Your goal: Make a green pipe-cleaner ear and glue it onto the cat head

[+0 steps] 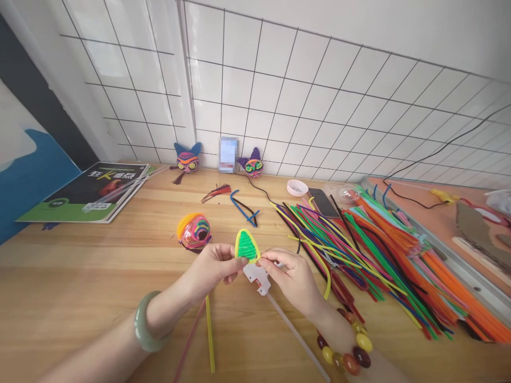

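Note:
Above the middle of the table I hold up a small ear-shaped piece made of pipe cleaners [247,246], green inside with a yellow border. My left hand [217,266] pinches its lower left corner between thumb and fingers. At the lower right corner, the thumb and index finger of my right hand [291,276] close on the yellow edge. Partly hidden below the hands lies a white plastic device [257,277] with a pale cord. Left of the piece rests a clear ball partly wrapped in coloured pipe cleaners [194,231].
Many loose pipe cleaners [383,260] cover the right side, near a phone [323,203] and a pink dish [297,187]. Two finished cat-like heads [187,159] [254,164] stand by the tiled wall. A book [115,186] lies at the left; bent blue and black stems [244,208] lie ahead.

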`<state>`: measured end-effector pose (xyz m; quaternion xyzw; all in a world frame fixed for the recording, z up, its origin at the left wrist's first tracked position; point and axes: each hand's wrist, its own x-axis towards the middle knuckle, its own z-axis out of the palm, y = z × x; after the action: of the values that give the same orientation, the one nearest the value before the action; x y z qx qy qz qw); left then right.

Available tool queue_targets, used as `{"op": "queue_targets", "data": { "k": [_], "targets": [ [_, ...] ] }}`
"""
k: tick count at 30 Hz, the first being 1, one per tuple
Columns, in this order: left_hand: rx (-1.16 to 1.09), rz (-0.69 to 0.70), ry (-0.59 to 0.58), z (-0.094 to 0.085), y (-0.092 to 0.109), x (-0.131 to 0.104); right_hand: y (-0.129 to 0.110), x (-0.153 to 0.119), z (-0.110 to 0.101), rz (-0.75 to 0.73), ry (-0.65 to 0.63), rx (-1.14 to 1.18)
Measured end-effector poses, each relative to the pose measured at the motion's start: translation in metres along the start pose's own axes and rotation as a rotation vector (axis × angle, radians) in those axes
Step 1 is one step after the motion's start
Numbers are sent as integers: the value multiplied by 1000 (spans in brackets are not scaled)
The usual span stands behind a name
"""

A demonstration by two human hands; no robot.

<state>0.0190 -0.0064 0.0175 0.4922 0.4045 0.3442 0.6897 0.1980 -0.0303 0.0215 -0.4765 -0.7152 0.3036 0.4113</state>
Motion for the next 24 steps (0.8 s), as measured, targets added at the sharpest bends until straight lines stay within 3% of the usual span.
{"op": "queue_targets", "data": {
  "k": [7, 16, 24],
  "targets": [
    [10, -11, -16, 1, 2, -1, 3, -3, 2, -84, -5, -57],
    [-34, -7, -44, -1, -1, 0, 3, -2, 2, -91, -25, -56],
    [-98, -83, -49, -1, -1, -1, 5, -2, 1, -97, -42, -76]
  ]
}}
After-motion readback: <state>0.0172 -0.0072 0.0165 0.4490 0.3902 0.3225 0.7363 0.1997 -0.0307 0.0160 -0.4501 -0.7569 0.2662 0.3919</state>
